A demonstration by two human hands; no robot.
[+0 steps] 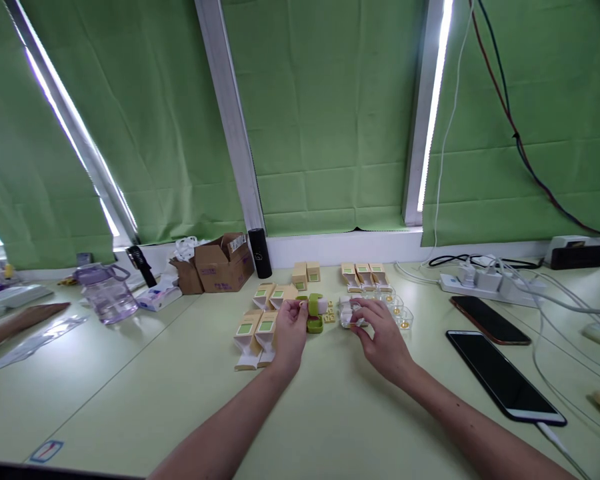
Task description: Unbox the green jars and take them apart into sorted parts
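Pinched in my left hand (291, 328) is a small green case with a whitish part (318, 305). Just below it another green piece (315, 325) sits on the table. My right hand (381, 333) curls its thumb and fingers around a small clear plastic container (349, 312); its contents are too small to make out. Several clear rounded holders with gold-coloured centres (404, 318) stand right beside that hand. Between the two hands lie small yellow pieces (329, 312). Opened cardboard boxes with green labels (247, 329) are left of my left hand.
More small boxes (363, 275) stand farther back. At right are two phones (503, 373), cables and a power strip (485, 283). At left are a brown carton (225, 267), a black cylinder (260, 253), a purple water bottle (107, 293) and another person's arm (20, 323).
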